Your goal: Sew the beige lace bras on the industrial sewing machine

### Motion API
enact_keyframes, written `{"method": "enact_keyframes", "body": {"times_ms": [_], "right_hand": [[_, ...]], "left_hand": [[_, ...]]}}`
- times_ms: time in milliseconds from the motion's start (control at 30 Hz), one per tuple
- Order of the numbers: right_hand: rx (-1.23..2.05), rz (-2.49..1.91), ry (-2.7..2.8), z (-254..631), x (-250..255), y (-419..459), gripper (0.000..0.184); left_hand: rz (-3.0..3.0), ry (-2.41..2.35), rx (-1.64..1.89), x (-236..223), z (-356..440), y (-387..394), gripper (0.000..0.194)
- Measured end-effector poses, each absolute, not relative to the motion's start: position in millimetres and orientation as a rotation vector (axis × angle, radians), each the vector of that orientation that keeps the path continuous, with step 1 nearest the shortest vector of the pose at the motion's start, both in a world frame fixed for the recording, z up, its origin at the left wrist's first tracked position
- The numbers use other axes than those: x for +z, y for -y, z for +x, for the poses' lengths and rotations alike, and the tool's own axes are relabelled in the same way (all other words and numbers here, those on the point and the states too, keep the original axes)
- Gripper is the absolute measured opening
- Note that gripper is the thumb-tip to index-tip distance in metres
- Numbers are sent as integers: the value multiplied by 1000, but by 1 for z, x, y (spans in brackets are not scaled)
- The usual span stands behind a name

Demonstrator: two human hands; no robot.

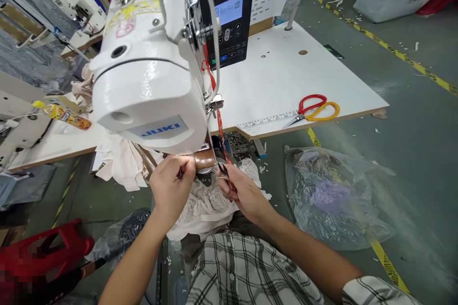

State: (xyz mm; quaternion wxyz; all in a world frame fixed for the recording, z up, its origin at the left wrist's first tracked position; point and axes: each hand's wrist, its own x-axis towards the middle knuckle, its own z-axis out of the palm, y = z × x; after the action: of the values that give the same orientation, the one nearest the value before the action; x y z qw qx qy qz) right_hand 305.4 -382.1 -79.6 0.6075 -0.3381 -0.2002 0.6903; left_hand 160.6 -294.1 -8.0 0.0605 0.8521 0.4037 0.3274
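The white sewing machine [150,100], marked JUKI, stands right before me. My left hand [170,188] is closed in a pinch below its head, beside the brown, shiny rounded part [204,158]; what the fingertips hold is too small to make out. Small dark thread snips [223,170] are in my right hand [246,190], their blades pointing up toward the machine. A red cord [221,131] runs down from the machine to that hand. White lace fabric [207,200] lies on my lap under both hands.
Red-and-yellow scissors [318,108] lie on the white table [265,86] near its front edge. Beige fabric pieces [123,162] hang at the left. A control panel [229,19] rises behind the machine. On the floor at right sits a clear plastic bag [332,195].
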Motion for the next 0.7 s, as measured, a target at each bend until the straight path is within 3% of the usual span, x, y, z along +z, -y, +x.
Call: {"method": "enact_keyframes", "body": {"times_ms": [500,600,700], "right_hand": [[1607,-895,481,310,-96,391,34],[1360,-1075,695,313,-88,378,28],[910,-1234,969,317,-77,352,17]], "left_hand": [[2204,-1492,883,-5,176,280,46],[2217,-1493,890,-6,177,279,42],[2261,-1494,903,-7,176,279,34]]}}
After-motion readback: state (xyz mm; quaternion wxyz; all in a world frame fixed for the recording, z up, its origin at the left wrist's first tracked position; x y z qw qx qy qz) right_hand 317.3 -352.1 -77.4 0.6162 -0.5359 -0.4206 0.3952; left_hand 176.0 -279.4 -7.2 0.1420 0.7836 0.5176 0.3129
